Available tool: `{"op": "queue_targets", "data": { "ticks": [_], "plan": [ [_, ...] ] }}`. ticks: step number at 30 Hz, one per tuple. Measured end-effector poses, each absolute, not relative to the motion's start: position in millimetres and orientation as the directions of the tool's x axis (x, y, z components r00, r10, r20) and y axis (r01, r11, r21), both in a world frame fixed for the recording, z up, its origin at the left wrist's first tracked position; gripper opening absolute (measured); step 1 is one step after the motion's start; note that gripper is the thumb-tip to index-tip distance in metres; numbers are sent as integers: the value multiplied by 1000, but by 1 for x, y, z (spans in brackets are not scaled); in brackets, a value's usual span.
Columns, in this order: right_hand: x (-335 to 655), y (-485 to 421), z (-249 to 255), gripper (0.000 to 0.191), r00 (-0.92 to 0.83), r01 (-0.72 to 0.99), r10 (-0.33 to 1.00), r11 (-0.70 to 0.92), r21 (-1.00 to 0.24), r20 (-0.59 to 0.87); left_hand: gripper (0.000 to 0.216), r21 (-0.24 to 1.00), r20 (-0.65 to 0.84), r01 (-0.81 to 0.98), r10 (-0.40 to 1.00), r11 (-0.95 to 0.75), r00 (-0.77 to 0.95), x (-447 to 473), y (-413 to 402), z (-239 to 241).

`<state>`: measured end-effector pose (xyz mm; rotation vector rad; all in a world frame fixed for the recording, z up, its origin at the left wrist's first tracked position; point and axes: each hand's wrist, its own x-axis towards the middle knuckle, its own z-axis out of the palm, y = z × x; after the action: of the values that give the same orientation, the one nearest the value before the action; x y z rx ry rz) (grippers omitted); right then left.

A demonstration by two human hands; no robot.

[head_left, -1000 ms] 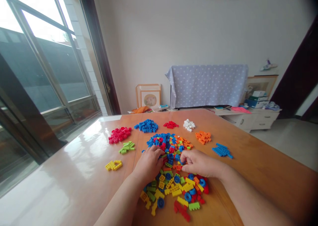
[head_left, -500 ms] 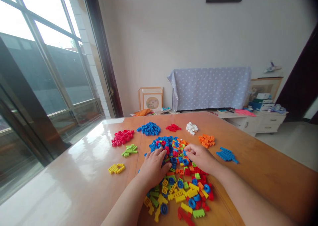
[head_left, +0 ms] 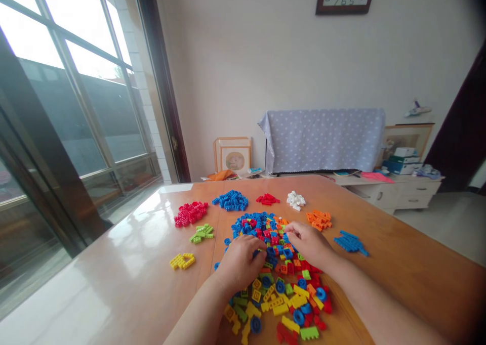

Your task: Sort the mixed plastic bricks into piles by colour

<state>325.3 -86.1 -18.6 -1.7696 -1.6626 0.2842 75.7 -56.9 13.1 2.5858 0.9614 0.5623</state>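
The left hand (head_left: 242, 261), stretched out a moment ago, now curls over the mixed toy bricks (head_left: 283, 269) on the table (head_left: 132, 279), so it seems to be picking there. The right hand (head_left: 309, 244) bends its fingers beside them. I can't tell if either pinches one.

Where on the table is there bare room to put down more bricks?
The tabletop is bare left of the small yellow brick pile, out to the edge, and right of the long blue bricks. It is crowded in the middle: the mixed brick heap spreads between the left hand and right hand and nearer.
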Motion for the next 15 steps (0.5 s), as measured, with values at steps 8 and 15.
{"op": "queue_targets", "data": {
  "ticks": [8, 15],
  "plan": [
    [315, -77, 10, 18, 184, 879, 955, -54, -473, 233, 24, 311, 241, 841, 893, -442, 380, 55, -37, 13],
    [322, -23, -1, 19, 278, 898, 954, -214, -385, 117, 24, 338, 235, 867, 925, -367, 299, 48, -34, 13]
  ]
}}
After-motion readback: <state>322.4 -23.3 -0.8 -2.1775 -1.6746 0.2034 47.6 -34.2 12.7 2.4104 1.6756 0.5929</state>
